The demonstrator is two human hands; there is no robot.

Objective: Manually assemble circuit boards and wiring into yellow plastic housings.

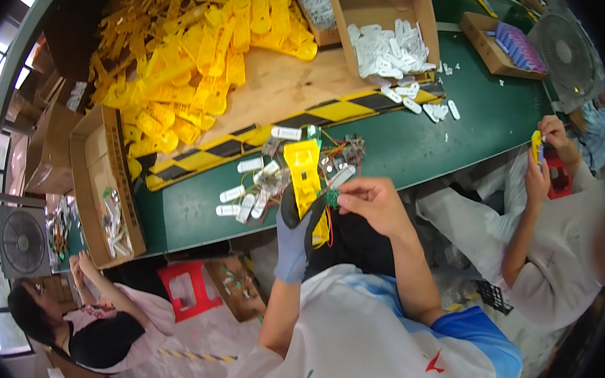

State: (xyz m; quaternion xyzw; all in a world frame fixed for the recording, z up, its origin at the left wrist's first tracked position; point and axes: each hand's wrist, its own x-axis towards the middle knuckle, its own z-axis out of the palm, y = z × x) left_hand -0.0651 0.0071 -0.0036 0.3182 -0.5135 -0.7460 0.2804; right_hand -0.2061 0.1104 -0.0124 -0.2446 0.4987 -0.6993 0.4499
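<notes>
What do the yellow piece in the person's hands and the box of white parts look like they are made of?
The yellow housing, held by the gloved left hand, looks like moulded plastic: uniform bright colour, smooth faintly glossy surface. The open box looks like plain brown cardboard, matte with folded flaps. The white parts inside seem plastic too, though they are too small to be sure.

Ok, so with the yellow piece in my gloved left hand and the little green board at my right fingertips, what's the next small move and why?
Probably bring the right hand a touch left and seat the small green board against the yellow casing. The gloved left hand holds the casing upright, and the board sits right beside its lower edge.
</notes>
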